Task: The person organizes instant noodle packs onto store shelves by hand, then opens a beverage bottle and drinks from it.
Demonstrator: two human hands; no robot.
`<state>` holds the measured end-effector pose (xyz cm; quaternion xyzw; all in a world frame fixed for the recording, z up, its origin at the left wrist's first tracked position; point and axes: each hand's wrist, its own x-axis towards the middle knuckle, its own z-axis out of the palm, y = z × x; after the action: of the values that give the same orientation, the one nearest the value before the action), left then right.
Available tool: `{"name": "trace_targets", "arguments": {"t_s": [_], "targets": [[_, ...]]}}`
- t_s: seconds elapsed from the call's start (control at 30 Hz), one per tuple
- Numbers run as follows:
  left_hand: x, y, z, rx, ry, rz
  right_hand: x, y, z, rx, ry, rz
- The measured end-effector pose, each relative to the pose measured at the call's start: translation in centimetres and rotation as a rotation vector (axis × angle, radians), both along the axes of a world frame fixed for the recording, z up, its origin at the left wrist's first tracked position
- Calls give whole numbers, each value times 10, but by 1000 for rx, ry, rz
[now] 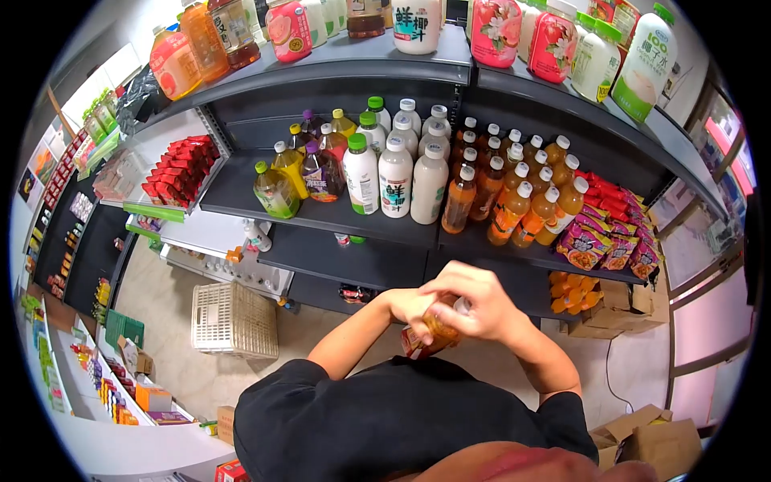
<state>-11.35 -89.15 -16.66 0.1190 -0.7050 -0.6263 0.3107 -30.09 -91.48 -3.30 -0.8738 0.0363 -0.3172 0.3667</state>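
Observation:
Close to my chest, a bottle of orange-brown drink with a pale cap and a red label lies tilted between my two hands. My left hand is closed around its side. My right hand curls over the capped upper end, hiding part of it; some fingers overlap the left hand. In front, the shelf carries rows of orange-drink bottles with white caps. Darker amber tea bottles stand left of them, beside white coconut drink bottles.
Red snack packets fill the left shelf, and purple packets lie at the right end. A cream plastic basket stands on the floor at left. Cardboard boxes sit low on the right. The upper shelf edge juts out overhead.

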Motion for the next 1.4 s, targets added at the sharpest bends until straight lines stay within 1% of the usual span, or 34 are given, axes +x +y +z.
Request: {"name": "trace_targets", "arguments": {"t_s": [0.03,0.07,0.13,0.17,0.23,0.3,0.33,0.4,0.43,0.53,0.57,0.6,0.63,0.67,0.7,0.77,0.8,0.87,0.97,1.0,1.07,1.17,1.2,1.27,1.33,1.4], "targets": [[-3,2,8,65,-10,22,-8,-2,3,-88,38,-132],[-5,2,23,244,-17,-102,-17,-2,11,-180,115,-244],[-5,1,24,160,-99,73,-33,-12,4,-148,158,-204],[-8,1,31,119,-150,124,-39,-17,2,-199,180,-199],[-17,8,64,35,-251,226,-52,-21,8,-253,170,-260],[-20,8,74,-35,-338,297,-64,-23,11,-260,122,-316],[-21,8,80,-55,-345,327,-69,-27,7,-206,2,-298],[-25,10,99,-96,-357,387,-79,-36,-18,-17,-246,-299],[-27,11,108,16,-418,398,-83,-36,-32,124,-338,-322],[-44,11,125,-350,-183,555,-88,-37,-80,629,-503,-281],[-48,10,138,-444,-162,582,-88,-32,-89,738,-469,-308],[-52,9,149,-506,-144,624,-84,-27,-105,854,-455,-387],[-55,12,165,-522,-118,612,-81,-22,-120,974,-448,-465],[-58,14,182,-540,-92,600,-81,-18,-142,1014,-389,-486],[-61,16,198,-647,-93,619,-82,-14,-164,1054,-329,-504],[-66,12,224,-890,-65,637,-86,-19,-249,965,-102,-472],[-75,7,228,-1015,27,723,-91,-17,-269,916,8,-456],[-83,3,245,-1163,74,765,-100,-3,-272,1113,57,-369],[-95,0,266,-1300,97,791,-94,13,-237,1378,128,-230],[-98,2,273,-1331,94,781,-89,23,-203,1351,151,-275],[-103,2,280,-1344,120,767,-92,25,-226,1288,103,-229],[-107,1,288,-1411,143,745,-93,27,-243,1200,119,-167],[-109,1,289,-1437,163,737,-95,29,-245,1202,138,-176],[-114,-2,291,-1484,206,722,-95,35,-251,1315,137,-176],[-117,-1,295,-1514,219,727,-95,36,-265,1313,121,-144],[-118,1,301,-1544,217,741,-93,39,-264,1290,140,-155]]}}
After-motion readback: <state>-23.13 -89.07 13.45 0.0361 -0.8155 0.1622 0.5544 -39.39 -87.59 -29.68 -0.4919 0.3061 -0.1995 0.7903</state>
